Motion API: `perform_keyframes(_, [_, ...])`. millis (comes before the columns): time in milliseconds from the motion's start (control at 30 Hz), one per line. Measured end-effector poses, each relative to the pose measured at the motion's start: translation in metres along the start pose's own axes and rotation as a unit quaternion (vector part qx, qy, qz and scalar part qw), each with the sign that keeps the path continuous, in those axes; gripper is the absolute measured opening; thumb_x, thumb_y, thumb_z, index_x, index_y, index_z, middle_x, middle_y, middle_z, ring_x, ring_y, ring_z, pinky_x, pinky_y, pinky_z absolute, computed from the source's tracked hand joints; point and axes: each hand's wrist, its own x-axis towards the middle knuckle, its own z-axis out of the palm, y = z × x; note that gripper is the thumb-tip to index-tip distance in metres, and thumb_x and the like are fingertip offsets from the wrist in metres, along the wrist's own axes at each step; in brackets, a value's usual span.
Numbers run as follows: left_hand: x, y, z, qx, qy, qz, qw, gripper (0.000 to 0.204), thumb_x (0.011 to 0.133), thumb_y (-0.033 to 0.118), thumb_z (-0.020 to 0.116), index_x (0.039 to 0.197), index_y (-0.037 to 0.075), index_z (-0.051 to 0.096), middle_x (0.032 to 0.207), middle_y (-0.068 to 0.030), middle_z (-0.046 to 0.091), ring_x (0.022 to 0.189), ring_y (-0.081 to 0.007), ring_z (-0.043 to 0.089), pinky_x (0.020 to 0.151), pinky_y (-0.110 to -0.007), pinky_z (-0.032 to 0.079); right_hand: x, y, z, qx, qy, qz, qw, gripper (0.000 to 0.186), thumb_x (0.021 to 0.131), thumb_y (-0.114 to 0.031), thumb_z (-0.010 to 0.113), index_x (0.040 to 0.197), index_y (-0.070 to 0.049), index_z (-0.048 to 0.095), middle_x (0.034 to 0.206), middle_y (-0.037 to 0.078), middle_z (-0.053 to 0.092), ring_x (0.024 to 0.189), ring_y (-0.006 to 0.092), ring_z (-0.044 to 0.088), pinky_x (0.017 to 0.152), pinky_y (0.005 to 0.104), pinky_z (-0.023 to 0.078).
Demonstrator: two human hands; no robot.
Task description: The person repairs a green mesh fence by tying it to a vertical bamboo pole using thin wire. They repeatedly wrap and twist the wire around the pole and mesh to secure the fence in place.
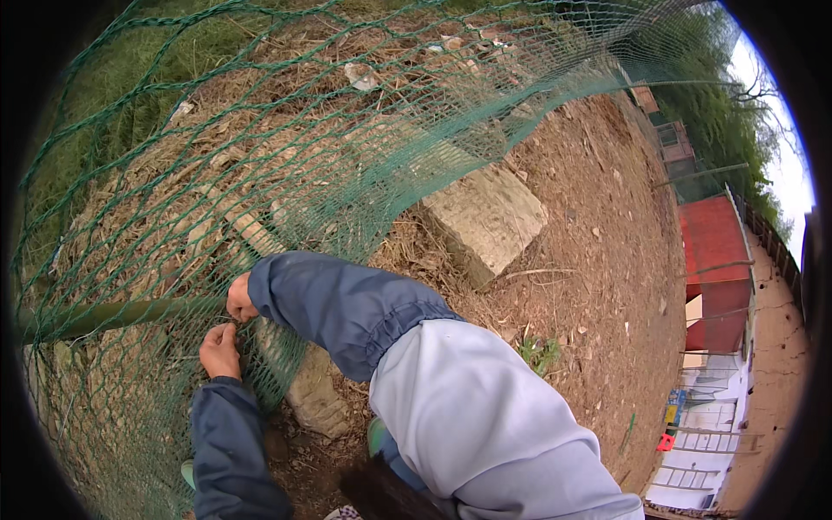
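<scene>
A green net (347, 195) stretches across the left and top of the view, with its bunched lower edge in front of me. My left hand (220, 351), in a dark blue sleeve, pinches the net between thumb and fingertips. Just above it, my right hand (242, 299) is closed with bent fingers on the same gathered mesh; its fingers are partly hidden. That arm wears a navy sleeve cover over a light grey sleeve. A green pole (130, 314) runs sideways behind the mesh from the left, and its right end meets my hands.
A squared stone block (485, 221) lies on the dirt beyond my right arm. Another stone (316, 403) sits below my hands. Dry straw and litter cover the ground behind the net. Far right stand a red structure (715, 251) and a white wall with ladder-like frames (702, 433).
</scene>
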Motion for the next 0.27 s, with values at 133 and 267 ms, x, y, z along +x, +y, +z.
perform_keyframes(133, [0.014,-0.010,0.001,0.089,0.025,0.084,0.992,0.014,0.082,0.014,0.063,0.085,0.001,0.065,0.069,-0.0083,0.062,0.058,-0.0143,0.054,0.054,-0.031,0.042,-0.001,0.001,0.002,0.026,0.011,0.006,1.000,0.030,0.094,-0.029,0.047,0.122,-0.021,0.051,0.118,0.004,0.052,0.104,0.0269,0.052,0.089,0.0488,0.049])
perform_keyframes(267, [0.012,-0.014,-0.002,0.253,0.052,0.091,0.962,0.013,0.080,0.015,0.065,0.082,0.003,0.065,0.077,-0.0126,0.065,0.068,-0.0254,0.060,0.067,-0.038,0.046,-0.005,0.005,0.003,0.070,0.024,0.008,0.997,0.033,0.092,-0.034,0.049,0.124,-0.023,0.049,0.119,0.004,0.052,0.107,0.0277,0.050,0.090,0.0478,0.048])
